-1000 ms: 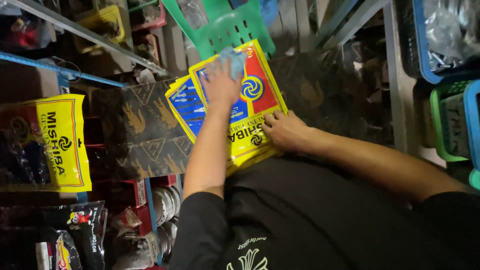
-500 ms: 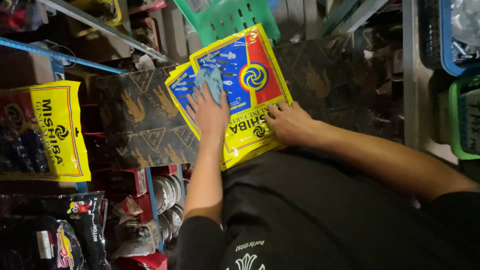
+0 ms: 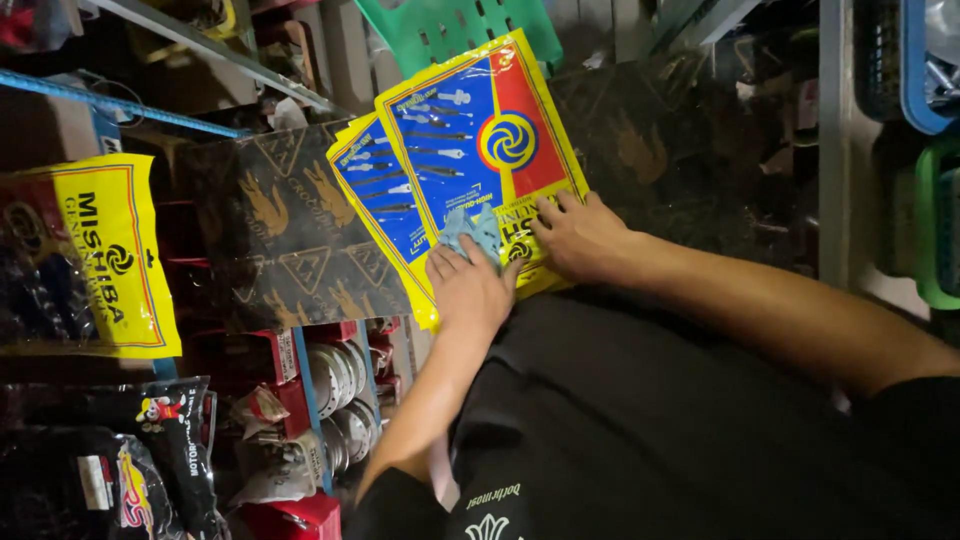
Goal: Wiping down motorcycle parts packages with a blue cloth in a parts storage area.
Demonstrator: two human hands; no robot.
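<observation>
My left hand (image 3: 470, 290) lies flat on the near edge of the top packet (image 3: 480, 150), a glossy yellow-bordered sleeve with a blue panel of pictured tools and a red panel with a round swirl. Under its palm and fingers is a small pale blue cloth (image 3: 472, 230), pressed against the plastic; the grip is not pinching, the fingers lie together over the cloth, part of which shows beyond my fingertips. My right hand (image 3: 580, 235) rests just to the right, fingers spread and pressed down on the packet's near right corner, holding it flat rather than closing around it.

The top packet lies tilted on a second packet (image 3: 365, 185) of the same kind, which sticks out to the left and near side. Both lie on a dark sheet (image 3: 270, 230) with gold bird figures and triangles, spread over what is beneath it; I cannot tell whether that is a counter or stacked stock.

At the far edge, touching the packets' top, is a green plastic basket (image 3: 450, 30). At the left hangs a yellow bag (image 3: 100, 255) with dark contents. Below the dark sheet stand red boxes (image 3: 300, 380) with round metal discs (image 3: 340, 390) beside them. At the far right are a blue basket (image 3: 915, 60) and a green one (image 3: 935, 220). My black shirt (image 3: 650, 430) fills the near foreground.
</observation>
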